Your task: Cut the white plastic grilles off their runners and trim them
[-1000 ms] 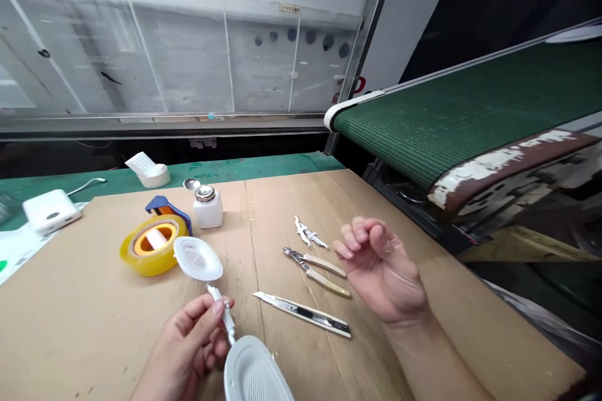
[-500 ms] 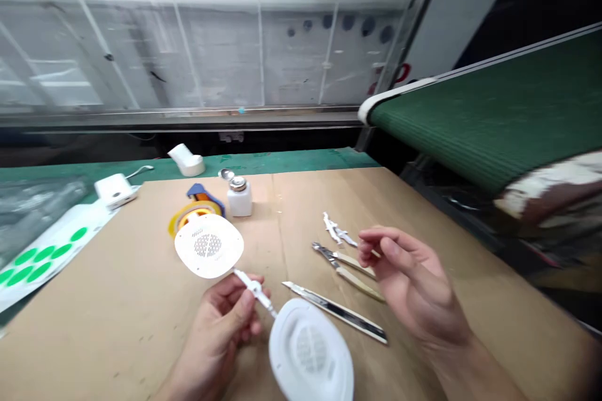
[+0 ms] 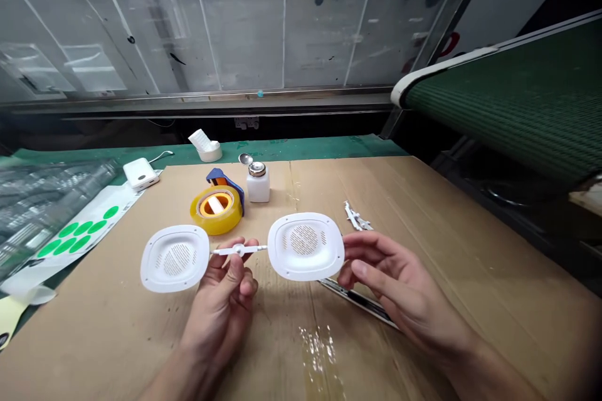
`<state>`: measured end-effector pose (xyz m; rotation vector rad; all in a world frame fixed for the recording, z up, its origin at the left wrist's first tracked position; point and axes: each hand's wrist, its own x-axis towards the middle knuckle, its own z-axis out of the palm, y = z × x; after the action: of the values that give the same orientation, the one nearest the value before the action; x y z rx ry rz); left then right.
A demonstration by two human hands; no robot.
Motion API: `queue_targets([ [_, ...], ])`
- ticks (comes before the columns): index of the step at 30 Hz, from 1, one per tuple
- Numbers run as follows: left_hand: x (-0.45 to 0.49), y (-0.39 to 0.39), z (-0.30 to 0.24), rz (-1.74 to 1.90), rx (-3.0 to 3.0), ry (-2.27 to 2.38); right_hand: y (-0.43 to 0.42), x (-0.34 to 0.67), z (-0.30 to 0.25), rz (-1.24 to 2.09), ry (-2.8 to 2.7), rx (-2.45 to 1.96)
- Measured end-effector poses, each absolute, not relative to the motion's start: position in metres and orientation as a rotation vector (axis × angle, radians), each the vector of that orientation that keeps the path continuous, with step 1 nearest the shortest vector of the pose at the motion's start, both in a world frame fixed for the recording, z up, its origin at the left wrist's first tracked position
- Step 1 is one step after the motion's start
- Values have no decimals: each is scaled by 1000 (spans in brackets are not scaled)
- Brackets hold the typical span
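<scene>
My left hand pinches a white plastic runner between thumb and fingers. The runner joins two white perforated plastic covers, a left cover and a right cover, held above the cardboard. My right hand is at the right cover's outer edge, fingers half curled and thumb apart; whether its fingertips touch the rim is unclear. A utility knife lies below, partly hidden by the right hand and cover. White plastic scraps lie behind the right hand. The pliers are no longer visible.
Cardboard covers the green table. Behind the covers stand a tape roll on a blue dispenser and a white pump bottle. Farther left are a white device and a sheet of green stickers. A green conveyor belt rises at right.
The joined covers have turned from a slant to nearly level, the right one rising. My right hand has come to its edge. The view has shifted, and the pliers have dropped out of sight.
</scene>
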<state>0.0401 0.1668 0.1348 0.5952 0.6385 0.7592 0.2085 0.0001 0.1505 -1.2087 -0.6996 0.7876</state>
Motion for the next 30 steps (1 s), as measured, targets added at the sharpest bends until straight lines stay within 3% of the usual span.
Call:
queue_targets([
  [30, 36, 170, 136, 727, 551, 575, -5, 206, 154, 766, -731, -1200],
])
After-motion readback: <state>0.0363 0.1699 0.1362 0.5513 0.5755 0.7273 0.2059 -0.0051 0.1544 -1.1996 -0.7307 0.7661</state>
